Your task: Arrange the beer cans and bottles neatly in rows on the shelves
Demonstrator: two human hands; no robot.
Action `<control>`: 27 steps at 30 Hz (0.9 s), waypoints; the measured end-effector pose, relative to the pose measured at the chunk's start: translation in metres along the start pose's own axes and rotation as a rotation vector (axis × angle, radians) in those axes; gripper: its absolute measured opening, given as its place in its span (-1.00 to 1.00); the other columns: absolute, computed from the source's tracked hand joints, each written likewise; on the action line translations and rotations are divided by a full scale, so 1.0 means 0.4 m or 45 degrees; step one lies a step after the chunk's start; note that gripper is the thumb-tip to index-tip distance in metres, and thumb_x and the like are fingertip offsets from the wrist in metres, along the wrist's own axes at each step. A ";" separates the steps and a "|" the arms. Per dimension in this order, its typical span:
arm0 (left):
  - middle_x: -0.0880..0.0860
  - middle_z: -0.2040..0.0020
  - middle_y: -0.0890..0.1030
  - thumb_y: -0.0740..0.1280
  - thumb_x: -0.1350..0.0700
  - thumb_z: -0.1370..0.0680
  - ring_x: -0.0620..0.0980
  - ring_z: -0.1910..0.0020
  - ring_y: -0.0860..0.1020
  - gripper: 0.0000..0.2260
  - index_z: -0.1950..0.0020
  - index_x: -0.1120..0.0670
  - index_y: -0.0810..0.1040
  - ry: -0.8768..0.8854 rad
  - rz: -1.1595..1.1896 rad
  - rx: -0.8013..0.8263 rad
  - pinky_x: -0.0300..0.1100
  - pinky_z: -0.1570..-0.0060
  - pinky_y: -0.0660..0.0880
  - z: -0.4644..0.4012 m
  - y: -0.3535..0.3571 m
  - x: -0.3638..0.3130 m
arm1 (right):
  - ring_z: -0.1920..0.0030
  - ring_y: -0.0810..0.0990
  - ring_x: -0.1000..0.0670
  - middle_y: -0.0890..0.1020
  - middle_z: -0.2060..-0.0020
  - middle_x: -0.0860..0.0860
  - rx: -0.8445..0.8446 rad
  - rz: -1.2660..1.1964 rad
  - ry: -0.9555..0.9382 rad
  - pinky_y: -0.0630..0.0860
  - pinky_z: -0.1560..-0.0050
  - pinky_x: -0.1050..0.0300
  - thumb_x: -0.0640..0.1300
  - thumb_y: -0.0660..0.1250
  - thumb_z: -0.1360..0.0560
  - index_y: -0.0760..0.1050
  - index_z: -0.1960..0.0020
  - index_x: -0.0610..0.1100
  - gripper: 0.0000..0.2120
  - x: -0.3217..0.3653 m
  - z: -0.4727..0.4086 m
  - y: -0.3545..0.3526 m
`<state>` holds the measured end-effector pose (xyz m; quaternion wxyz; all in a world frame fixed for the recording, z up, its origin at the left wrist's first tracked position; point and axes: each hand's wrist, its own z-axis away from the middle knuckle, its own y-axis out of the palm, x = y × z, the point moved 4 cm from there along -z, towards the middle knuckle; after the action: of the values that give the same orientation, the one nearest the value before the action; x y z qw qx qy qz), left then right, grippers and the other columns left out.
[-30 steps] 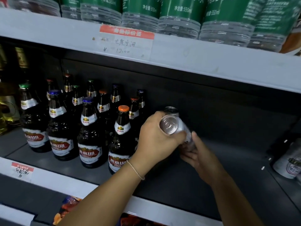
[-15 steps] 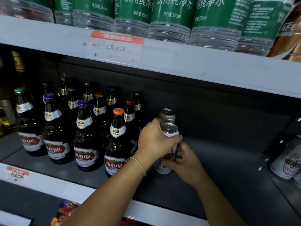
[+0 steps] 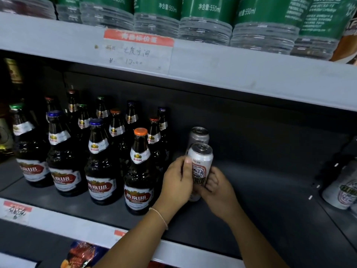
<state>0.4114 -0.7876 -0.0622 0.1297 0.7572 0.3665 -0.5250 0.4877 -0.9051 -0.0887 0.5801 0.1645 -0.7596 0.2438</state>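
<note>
I see my left hand [image 3: 178, 178] and right hand [image 3: 216, 187] both wrapped around the upright white can [image 3: 201, 161], beside the brown bottles [image 3: 138, 171] on the shelf [image 3: 260, 209].

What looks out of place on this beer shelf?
A beer can at the far right edge leans tilted, apart from the others. The can in both hands stands upright in front of another can, beside tidy bottle rows.

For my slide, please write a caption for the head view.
Both hands, left hand and right hand, set a white beer can upright beside brown bottles.
</note>
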 end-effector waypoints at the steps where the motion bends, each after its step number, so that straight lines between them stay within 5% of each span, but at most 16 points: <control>1: -0.08 0.00 0.61 0.10 -0.06 -0.65 -0.25 -0.01 0.54 -0.71 -0.12 0.03 0.56 -0.026 -0.006 0.003 -0.36 -0.01 0.43 0.005 0.003 0.016 | -0.11 0.67 -0.01 0.70 -0.03 -0.02 -0.010 0.011 -0.003 0.56 -0.16 0.09 -0.42 0.47 -0.40 0.49 -0.18 -0.08 -0.56 -0.006 -0.003 0.001; 6: -0.02 -0.03 0.60 0.10 0.07 -0.67 -0.11 -0.03 0.55 -0.76 -0.17 0.09 0.53 -0.135 -0.010 0.051 -0.34 -0.03 0.42 0.010 0.015 0.084 | -0.08 0.67 0.08 0.70 -0.04 0.02 -0.052 0.156 -0.062 0.57 -0.18 0.13 -0.32 0.46 -0.45 0.51 -0.23 -0.10 -0.62 -0.014 -0.010 0.010; 9: 0.03 -0.09 0.61 0.10 0.07 -0.67 -0.05 -0.09 0.55 -0.75 -0.21 0.10 0.51 -0.202 0.080 0.082 -0.13 -0.18 0.46 0.006 0.021 0.117 | -0.01 0.67 0.16 0.70 0.01 0.10 -0.044 0.327 -0.104 0.58 -0.10 0.19 -0.21 0.49 -0.44 0.52 -0.25 -0.03 -0.59 -0.009 -0.016 0.011; 15: 0.02 -0.11 0.60 0.09 0.00 -0.64 -0.07 -0.12 0.55 -0.72 -0.23 0.04 0.48 -0.174 0.155 0.121 -0.18 -0.17 0.46 0.005 0.027 0.118 | 0.00 0.69 0.07 0.70 0.02 0.05 -0.015 0.347 -0.018 0.62 -0.12 -0.04 -0.34 0.51 -0.35 0.51 -0.15 0.11 -0.49 -0.032 -0.024 0.006; 19: 0.04 -0.16 0.59 0.10 0.08 -0.67 -0.04 -0.15 0.54 -0.74 -0.29 0.05 0.46 -0.226 0.189 0.118 -0.04 -0.26 0.45 -0.003 0.029 0.129 | -0.03 0.68 0.09 0.69 -0.01 0.05 -0.071 0.283 -0.041 0.61 -0.16 -0.03 -0.40 0.45 -0.38 0.51 -0.19 0.09 -0.48 -0.043 -0.027 0.020; 22: 0.03 -0.21 0.57 0.11 0.09 -0.67 -0.06 -0.19 0.52 -0.72 -0.36 0.04 0.42 -0.231 0.187 0.145 -0.03 -0.30 0.43 -0.006 0.032 0.131 | -0.06 0.67 0.13 0.68 -0.05 0.05 -0.090 0.254 -0.066 0.59 -0.19 0.03 -0.42 0.43 -0.41 0.50 -0.27 -0.05 -0.49 -0.047 -0.029 0.027; 27: 0.02 -0.25 0.56 0.11 0.10 -0.66 -0.06 -0.24 0.51 -0.69 -0.41 0.00 0.38 -0.271 0.252 0.160 0.01 -0.34 0.40 -0.004 0.038 0.141 | -0.07 0.64 0.23 0.66 -0.02 0.19 -0.118 0.262 -0.111 0.55 -0.17 0.26 -0.43 0.42 -0.42 0.48 -0.11 0.19 -0.46 -0.043 -0.031 0.029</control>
<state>0.4331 -0.7738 -0.1147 0.1711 0.7363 0.2406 -0.6088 0.4960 -0.8890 -0.1046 0.5255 0.0692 -0.8073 0.2593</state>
